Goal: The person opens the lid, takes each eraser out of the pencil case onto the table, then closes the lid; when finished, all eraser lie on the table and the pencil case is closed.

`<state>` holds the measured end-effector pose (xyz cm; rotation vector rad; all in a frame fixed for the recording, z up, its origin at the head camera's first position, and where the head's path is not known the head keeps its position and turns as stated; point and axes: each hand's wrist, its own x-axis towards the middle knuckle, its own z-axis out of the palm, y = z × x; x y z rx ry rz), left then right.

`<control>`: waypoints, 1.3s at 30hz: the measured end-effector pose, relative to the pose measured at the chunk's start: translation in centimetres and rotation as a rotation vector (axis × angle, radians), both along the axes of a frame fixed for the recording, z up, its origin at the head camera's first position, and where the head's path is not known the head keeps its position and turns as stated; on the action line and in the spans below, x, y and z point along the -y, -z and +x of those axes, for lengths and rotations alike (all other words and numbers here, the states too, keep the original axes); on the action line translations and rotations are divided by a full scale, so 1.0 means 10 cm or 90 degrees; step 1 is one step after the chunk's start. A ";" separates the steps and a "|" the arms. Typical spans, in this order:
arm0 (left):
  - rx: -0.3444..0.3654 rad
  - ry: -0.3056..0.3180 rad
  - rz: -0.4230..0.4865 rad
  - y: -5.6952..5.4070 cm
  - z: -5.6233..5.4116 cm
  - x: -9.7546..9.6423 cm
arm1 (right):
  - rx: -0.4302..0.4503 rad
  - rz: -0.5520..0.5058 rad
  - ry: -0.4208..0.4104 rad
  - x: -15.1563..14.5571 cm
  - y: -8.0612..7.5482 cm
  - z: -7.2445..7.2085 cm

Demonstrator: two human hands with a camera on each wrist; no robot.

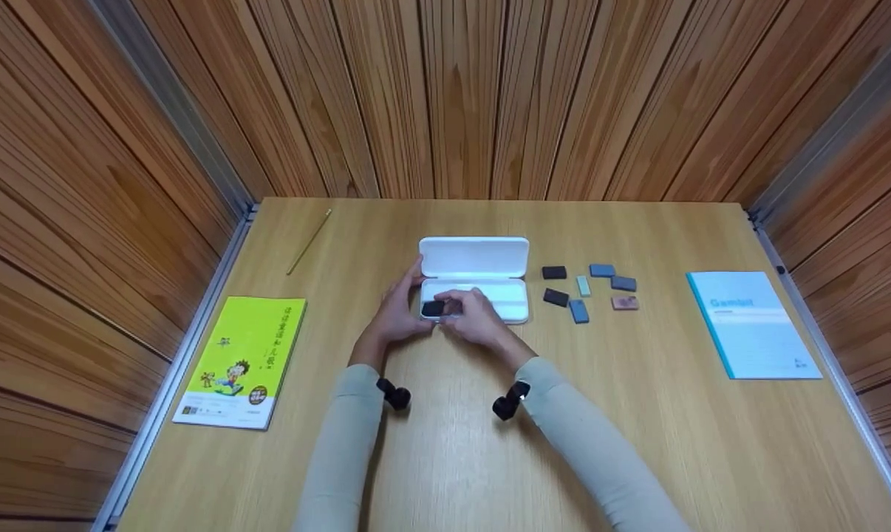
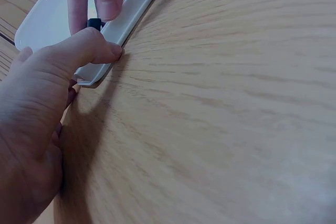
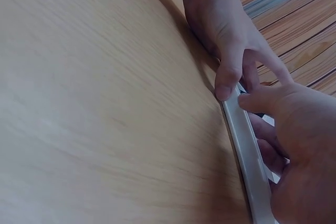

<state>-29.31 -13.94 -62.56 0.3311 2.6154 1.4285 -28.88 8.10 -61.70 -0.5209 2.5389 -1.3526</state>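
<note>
A white pencil case (image 1: 474, 257) lies on the table with its lid raised at the back. My left hand (image 1: 397, 310) grips its left end, the thumb on the front edge in the left wrist view and the other fingers around the side. Inside the left end of the tray is a black eraser (image 1: 433, 308), a small block whose dark edge also shows in the left wrist view. The fingers of my right hand (image 1: 477, 319) pinch it at its right side. In the right wrist view, both hands mostly hide the eraser.
Right of the case lie several loose erasers: black (image 1: 554, 273), blue (image 1: 579, 311), light green (image 1: 583, 286) and pinkish (image 1: 625, 303). A yellow-green book (image 1: 242, 362) is at the left, a pencil (image 1: 309, 241) behind it, and a light blue notebook (image 1: 756, 325) at the far right.
</note>
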 end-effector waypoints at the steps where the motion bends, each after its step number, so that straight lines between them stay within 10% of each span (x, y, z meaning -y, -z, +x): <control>1: -0.001 0.001 0.002 0.00 0.00 0.00 | 0.002 -0.004 0.009 0.01 0.01 -0.01; 17: -0.030 0.018 -0.006 0.03 -0.01 0.01 | 0.002 -0.039 0.037 0.01 0.10 -0.04; 25: -0.017 0.004 -0.007 0.02 -0.01 0.01 | 0.050 -0.053 0.034 -0.01 -0.28 0.09; 39: 0.014 -0.019 -0.018 0.01 0.01 -0.03 | 0.032 -0.057 0.048 -0.33 -0.41 0.09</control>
